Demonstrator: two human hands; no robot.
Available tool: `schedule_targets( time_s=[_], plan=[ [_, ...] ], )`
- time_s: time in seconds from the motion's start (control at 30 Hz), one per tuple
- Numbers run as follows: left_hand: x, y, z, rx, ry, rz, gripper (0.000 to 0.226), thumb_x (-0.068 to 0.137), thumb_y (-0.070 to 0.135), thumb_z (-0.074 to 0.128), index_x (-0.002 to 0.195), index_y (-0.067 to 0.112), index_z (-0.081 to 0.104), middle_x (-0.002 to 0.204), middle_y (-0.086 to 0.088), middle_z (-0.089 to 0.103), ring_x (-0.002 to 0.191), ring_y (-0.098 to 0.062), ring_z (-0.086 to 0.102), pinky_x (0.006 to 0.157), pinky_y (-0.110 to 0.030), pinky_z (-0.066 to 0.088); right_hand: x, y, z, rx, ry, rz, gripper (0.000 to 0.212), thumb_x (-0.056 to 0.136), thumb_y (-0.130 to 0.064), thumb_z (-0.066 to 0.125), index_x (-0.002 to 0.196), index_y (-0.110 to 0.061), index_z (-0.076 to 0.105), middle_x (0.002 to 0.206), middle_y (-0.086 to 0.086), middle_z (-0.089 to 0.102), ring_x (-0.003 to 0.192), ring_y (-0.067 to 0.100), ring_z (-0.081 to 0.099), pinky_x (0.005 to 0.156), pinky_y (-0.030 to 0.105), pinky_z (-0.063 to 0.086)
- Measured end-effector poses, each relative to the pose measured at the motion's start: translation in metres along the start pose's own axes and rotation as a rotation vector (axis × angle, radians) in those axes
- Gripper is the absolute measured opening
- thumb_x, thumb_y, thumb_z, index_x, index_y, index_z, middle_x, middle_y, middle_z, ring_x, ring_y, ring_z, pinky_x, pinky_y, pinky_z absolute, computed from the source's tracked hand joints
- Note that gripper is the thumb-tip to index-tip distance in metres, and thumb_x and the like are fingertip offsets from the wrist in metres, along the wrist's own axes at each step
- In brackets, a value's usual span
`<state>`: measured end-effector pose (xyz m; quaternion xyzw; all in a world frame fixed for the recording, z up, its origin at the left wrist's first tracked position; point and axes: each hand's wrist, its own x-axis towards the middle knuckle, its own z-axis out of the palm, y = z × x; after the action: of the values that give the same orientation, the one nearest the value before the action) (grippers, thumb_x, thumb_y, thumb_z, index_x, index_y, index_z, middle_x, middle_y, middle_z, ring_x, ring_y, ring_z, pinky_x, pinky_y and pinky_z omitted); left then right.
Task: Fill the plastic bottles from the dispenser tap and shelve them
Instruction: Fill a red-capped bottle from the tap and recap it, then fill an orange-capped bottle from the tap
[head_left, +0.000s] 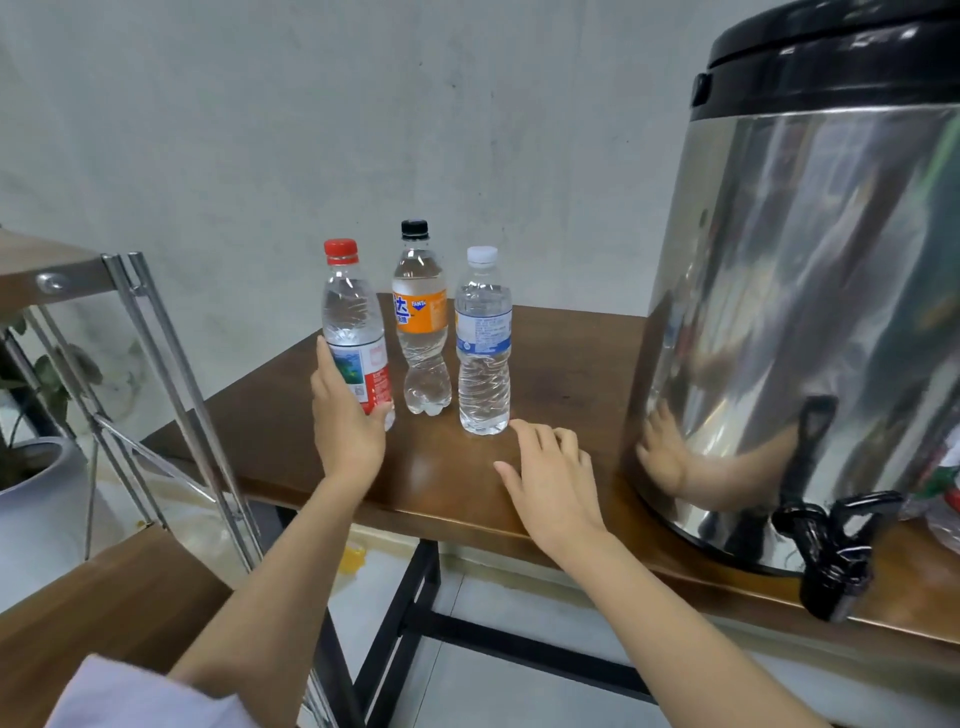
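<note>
A steel dispenser (810, 291) is set at the right of the worktop (571, 353), its tap (826, 545) at the front edge. The red-capped bottle (356, 332), upright near the worktop's left end, is clasped by the left grip (348, 421); the right grip (556, 478) is spread open just beside the white-capped bottle (483, 343).

Three capped bottles stand upright in a row on the left part of the surface (571, 353): the left water bottle (353, 312), the Fanta bottle (422, 322) in the middle and slightly farther back, and the right water bottle (484, 358). The left grip (345, 421) wraps the left water bottle's lower part from the left. The right grip (553, 478) lies just before the right water bottle. The dispenser (805, 286) stands on the surface's right end, its tap (831, 551) overhanging the front edge. A shelf rack (156, 332) stands left of the surface, with a plant pot (36, 493) behind it.
</note>
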<state>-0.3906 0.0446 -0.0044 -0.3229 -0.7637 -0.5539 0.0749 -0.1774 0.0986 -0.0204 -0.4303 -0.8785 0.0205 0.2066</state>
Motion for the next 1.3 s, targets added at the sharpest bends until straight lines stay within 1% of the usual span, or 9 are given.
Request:
schedule_targets(
  time_s=[0.23,0.33,0.4,0.53,0.77,0.87,0.93,1.07,1.3],
  plan=[
    [0.015,-0.008,0.021,-0.053,0.023,-0.045,0.096,0.08,0.002,0.078,0.154,0.021,0.021,0.145,-0.006,0.042,0.13,-0.026,0.048,0.104,-0.044,0.044,-0.001,-0.001,0.0,-0.004,-0.007,0.001,0.05,0.104,-0.043,0.039,0.148,-0.022,0.032,0.144,0.001,0.046,0.133,0.025,0.037,0.106,0.037,0.036],
    [0.008,-0.014,0.018,-0.107,-0.009,-0.095,0.078,0.083,0.009,0.077,0.147,0.019,0.035,0.142,-0.005,0.049,0.126,-0.025,0.053,0.1,-0.036,0.043,-0.002,-0.001,-0.002,0.014,-0.008,-0.013,0.048,0.104,-0.041,0.039,0.147,-0.021,0.033,0.145,0.001,0.045,0.132,0.024,0.037,0.106,0.037,0.037],
    [-0.004,-0.01,0.013,-0.107,-0.016,-0.09,0.065,0.085,0.014,0.075,0.141,0.018,0.042,0.136,-0.005,0.054,0.123,-0.025,0.055,0.103,-0.043,0.046,-0.005,-0.002,-0.006,0.027,-0.002,-0.031,0.047,0.104,-0.04,0.04,0.147,-0.021,0.034,0.145,0.0,0.045,0.132,0.024,0.037,0.106,0.036,0.037],
    [-0.058,0.023,-0.003,-0.086,-0.038,0.013,0.057,0.093,0.017,0.065,0.145,0.012,0.04,0.146,-0.009,0.045,0.137,-0.027,0.038,0.114,-0.043,0.033,-0.028,-0.001,-0.023,0.065,0.043,-0.095,0.044,0.104,-0.039,0.042,0.144,-0.022,0.041,0.145,-0.003,0.047,0.135,0.02,0.039,0.106,0.036,0.039],
    [-0.154,0.114,-0.035,-0.366,-0.142,0.333,0.024,0.1,0.019,0.056,0.122,0.027,0.059,0.12,0.013,0.06,0.118,-0.014,0.055,0.101,-0.044,0.046,-0.1,0.01,-0.089,0.158,0.407,-0.281,0.031,0.094,-0.03,0.057,0.121,-0.016,0.062,0.118,-0.003,0.064,0.112,0.016,0.057,0.085,0.031,0.053],
    [-0.186,0.161,-0.046,-0.502,-0.164,0.417,0.02,0.099,0.023,0.052,0.116,0.028,0.061,0.113,0.019,0.062,0.11,-0.011,0.059,0.093,-0.025,0.047,-0.133,0.027,-0.128,0.188,0.537,-0.306,0.03,0.098,-0.026,0.051,0.124,-0.013,0.061,0.115,-0.003,0.065,0.105,0.015,0.057,0.081,0.023,0.05],
    [-0.206,0.188,-0.048,-0.558,-0.165,0.485,0.02,0.098,0.021,0.051,0.114,0.024,0.062,0.109,0.012,0.064,0.104,-0.012,0.06,0.086,-0.015,0.044,-0.154,0.048,-0.148,0.205,0.606,-0.263,0.031,0.099,-0.025,0.05,0.125,-0.013,0.061,0.11,-0.003,0.065,0.098,0.012,0.057,0.075,0.02,0.048],
    [-0.25,0.225,-0.024,-0.543,-0.267,0.682,0.02,0.101,0.018,0.05,0.115,0.016,0.064,0.108,0.008,0.063,0.103,-0.013,0.058,0.088,-0.022,0.045,-0.185,0.109,-0.172,0.118,0.665,-0.072,0.031,0.098,-0.028,0.052,0.127,-0.018,0.058,0.104,-0.008,0.062,0.094,0.007,0.053,0.066,0.015,0.039],
    [-0.315,0.253,0.068,-0.463,-0.526,0.724,0.023,0.101,0.028,0.05,0.119,0.022,0.062,0.108,0.016,0.058,0.102,-0.006,0.051,0.089,-0.015,0.039,-0.214,0.227,-0.195,0.02,0.627,0.331,0.047,0.095,-0.026,0.061,0.139,-0.019,0.047,0.129,0.001,0.055,0.119,0.02,0.051,0.078,0.034,0.05]
  ],
)
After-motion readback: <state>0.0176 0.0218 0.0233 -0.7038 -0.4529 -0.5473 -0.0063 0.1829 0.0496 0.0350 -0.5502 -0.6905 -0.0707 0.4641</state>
